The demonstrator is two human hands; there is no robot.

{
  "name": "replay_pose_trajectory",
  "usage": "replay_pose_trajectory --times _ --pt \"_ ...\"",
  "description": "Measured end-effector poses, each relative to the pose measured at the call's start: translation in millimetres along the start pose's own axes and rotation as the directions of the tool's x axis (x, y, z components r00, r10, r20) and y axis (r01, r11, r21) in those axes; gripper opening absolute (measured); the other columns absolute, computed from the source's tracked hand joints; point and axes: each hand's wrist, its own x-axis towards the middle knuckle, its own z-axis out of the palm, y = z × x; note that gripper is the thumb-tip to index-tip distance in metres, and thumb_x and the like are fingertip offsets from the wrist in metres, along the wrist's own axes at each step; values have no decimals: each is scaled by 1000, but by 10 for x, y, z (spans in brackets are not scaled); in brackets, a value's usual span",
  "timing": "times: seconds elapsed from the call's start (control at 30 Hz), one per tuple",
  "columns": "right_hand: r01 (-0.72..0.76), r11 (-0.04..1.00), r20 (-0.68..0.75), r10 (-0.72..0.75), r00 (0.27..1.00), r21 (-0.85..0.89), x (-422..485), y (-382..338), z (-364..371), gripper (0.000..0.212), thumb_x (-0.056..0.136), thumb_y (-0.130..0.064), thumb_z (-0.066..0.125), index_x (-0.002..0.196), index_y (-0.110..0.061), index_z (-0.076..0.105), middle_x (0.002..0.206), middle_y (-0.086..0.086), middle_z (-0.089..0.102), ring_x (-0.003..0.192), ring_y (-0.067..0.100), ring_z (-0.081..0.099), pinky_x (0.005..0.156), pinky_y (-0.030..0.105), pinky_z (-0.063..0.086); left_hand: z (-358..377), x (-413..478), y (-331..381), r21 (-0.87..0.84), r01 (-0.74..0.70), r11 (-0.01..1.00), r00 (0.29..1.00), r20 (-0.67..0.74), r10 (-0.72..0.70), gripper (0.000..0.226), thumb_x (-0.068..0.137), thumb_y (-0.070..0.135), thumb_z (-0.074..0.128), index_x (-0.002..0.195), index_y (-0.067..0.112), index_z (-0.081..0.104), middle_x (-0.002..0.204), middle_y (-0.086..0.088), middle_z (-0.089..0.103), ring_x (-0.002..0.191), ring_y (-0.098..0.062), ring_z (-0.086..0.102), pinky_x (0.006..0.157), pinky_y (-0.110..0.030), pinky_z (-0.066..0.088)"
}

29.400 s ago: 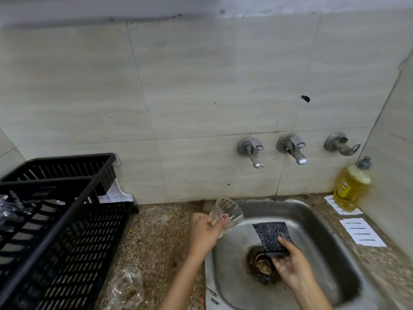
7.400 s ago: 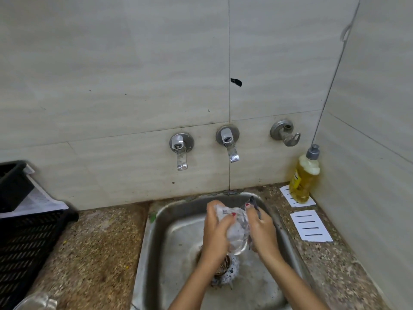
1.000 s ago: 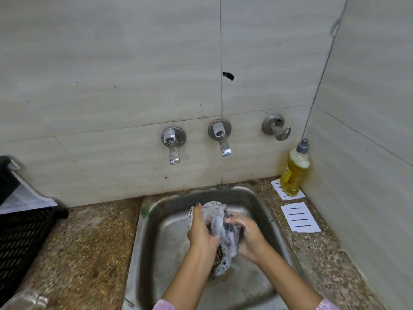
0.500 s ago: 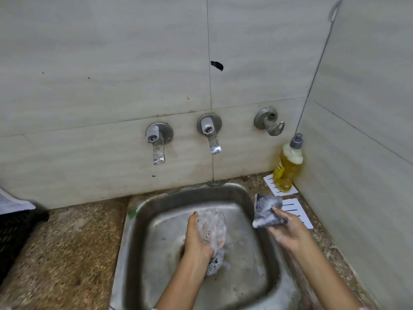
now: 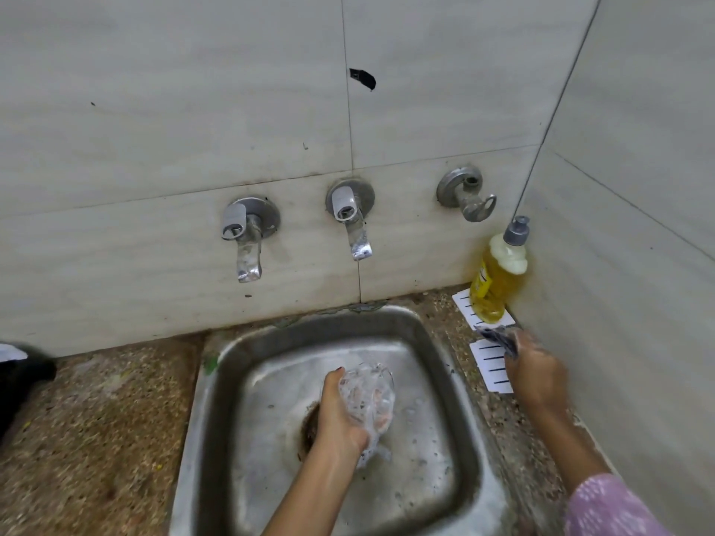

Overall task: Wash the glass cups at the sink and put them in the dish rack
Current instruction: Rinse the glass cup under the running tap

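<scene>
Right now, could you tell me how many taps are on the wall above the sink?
3: left tap, middle tap, right tap beside the soap bottle; none appears hidden.

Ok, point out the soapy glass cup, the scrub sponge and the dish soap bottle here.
soapy glass cup (image 5: 371,392): head view, on its foam-covered side wall.
scrub sponge (image 5: 497,337): head view, on its dark exposed corner.
dish soap bottle (image 5: 493,292): head view, on the yellow body below the neck.

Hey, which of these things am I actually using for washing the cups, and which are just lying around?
In use: glass cup in left hand, sponge in right hand, sink, taps, dish soap bottle.
Lying about: lined paper cards, wall valve.
</scene>
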Motion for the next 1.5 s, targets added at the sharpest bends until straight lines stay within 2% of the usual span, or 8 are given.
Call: replay_pose_trajectory --times 0.47,0.6,0.8,0.9,1.0,1.13,1.23,1.5 --pt "270 957 338 -221 915 -104 -293 200 283 69 79 -50 31 118 -3 63 127 20 57 116 38 56 94 51 44 75 5 -34 36 18 999 1000 -23 -17 38 86 37 46 79 5 66 65 -14 67 70 -28 59 60 -32 54" --pt "174 981 424 -123 897 -84 -250 152 197 70 79 -54 37 136 -15 49 147 10 38 137 27 35 111 37 29 81 4 -12 65 45 997 999 -26 -43 41 85 39 47 90 3 67 80 -17 67 78 -31 59 83 -40 48" --pt "-194 939 228 130 965 284 -59 80 -157 24 85 -14 64 108 -8 69 68 20 67 61 29 63 58 33 40 52 -131 86 101 95 990 995 5 -96 47 82 41 51 100 0 65 104 -19 62 86 -33 58 93 -45 42" --pt "-243 884 167 191 967 398 -100 -7 -205 18 83 -2 62 99 -2 70 76 16 69 66 27 65 60 28 37 -27 -200 108 76 101 992 995 18 -103 49 83 43 51 101 -1 64 102 -21 62 87 -34 58 106 -49 35" --pt "-308 774 177 252 951 553 -32 -218 -325 10 87 -9 61 87 -8 71 74 9 65 79 29 65 66 29 42 -51 -277 139 58 103 993 994 24 -105 46 85 41 50 98 -1 65 91 -22 65 83 -34 58 93 -47 47" --pt "-403 166 368 205 907 900 173 -711 -721 21 91 1 50 78 -9 62 57 -1 67 55 11 66 58 23 55 52 -383 218 14 90 996 992 89 -91 38 81 29 49 79 -4 69 73 -18 66 74 -30 58 56 -43 55" --pt "-334 -41 335 24 942 942 207 -1210 -1074 11 88 -1 53 80 -5 60 55 -1 66 52 10 64 57 20 55 169 -445 304 15 33 999 988 147 -35 36 82 24 43 74 0 69 69 -14 64 61 -27 60 55 -32 55" --pt "345 569 -178 -329 927 746 358 -2121 -1432 19 84 -23 67 99 -11 68 81 -3 65 72 8 61 68 27 53 401 -494 544 -51 -43 998 961 273 56 38 90 19 44 78 -6 71 73 -16 68 59 -28 66 56 -30 57"
